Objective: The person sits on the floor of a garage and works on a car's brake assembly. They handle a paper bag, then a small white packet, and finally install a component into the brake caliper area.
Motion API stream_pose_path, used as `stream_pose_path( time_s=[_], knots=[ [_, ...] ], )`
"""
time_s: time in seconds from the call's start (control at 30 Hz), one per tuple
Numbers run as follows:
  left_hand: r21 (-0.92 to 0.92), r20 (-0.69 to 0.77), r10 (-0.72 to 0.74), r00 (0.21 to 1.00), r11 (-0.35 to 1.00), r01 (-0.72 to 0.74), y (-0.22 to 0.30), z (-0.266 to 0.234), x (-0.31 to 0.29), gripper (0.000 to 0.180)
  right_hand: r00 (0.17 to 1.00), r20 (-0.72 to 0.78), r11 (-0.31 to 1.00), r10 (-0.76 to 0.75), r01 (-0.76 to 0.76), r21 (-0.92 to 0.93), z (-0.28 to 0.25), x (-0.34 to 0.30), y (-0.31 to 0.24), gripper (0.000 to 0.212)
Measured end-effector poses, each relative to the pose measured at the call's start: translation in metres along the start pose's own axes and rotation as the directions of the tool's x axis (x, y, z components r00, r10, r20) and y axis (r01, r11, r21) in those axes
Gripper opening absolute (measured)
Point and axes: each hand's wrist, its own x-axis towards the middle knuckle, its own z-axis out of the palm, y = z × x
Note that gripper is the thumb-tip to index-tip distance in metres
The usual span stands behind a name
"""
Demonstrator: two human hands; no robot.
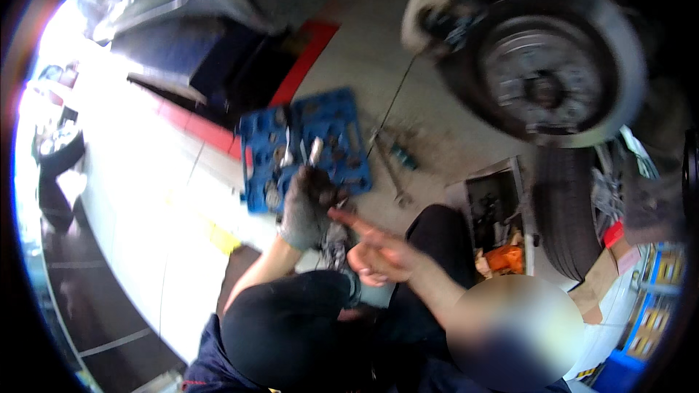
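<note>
My left hand (300, 211) wears a grey work glove with dark, dirty fingers. Its fingers are curled over the near edge of a blue tool case (341, 113), closed on something dark that I cannot make out. A short silver cylinder (315, 151), like a socket, sticks up just beyond the fingers. My bare right hand (382, 253) is nearer to me. Its index finger stretches toward the gloved fingers, while the others are loosely bent, and nothing shows in it. The open case lies on the floor with sockets and a ratchet-like tool (286, 147).
A brake disc (542, 84) with its caliper (429, 18) stands at the upper right, above a tyre (564, 211). On the floor lie a wrench (389, 167) and a green-handled tool (403, 156). An open box (495, 204) holds parts and an orange cloth (504, 259).
</note>
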Motion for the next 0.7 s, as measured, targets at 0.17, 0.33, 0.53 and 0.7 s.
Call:
stream_pose_path(
  time_s=[0.17,0.33,0.53,0.7],
  knots=[
    [0.069,0.449,-0.056,0.892,0.997,0.028,0.015,0.023,-0.013,0.037,0.963,-0.178,0.973,-0.203,0.177,-0.151,0.032,-0.009,0.035,0.058],
    [0.534,0.474,0.203,0.857,0.707,-0.464,0.101,0.071,-0.068,0.035,0.692,-0.573,0.732,-0.439,-0.094,-0.674,0.047,-0.061,0.061,0.052],
    [0.503,0.779,0.247,0.577,0.304,-0.809,0.184,0.193,-0.076,0.035,0.489,-0.405,0.367,-0.773,-0.177,-0.913,0.116,-0.157,0.013,0.054],
    [0.429,0.747,0.435,0.503,0.264,-0.864,0.180,0.272,-0.050,0.040,0.459,0.243,-0.337,-0.854,-0.133,-0.932,0.273,-0.128,-0.088,0.059]
  ],
)
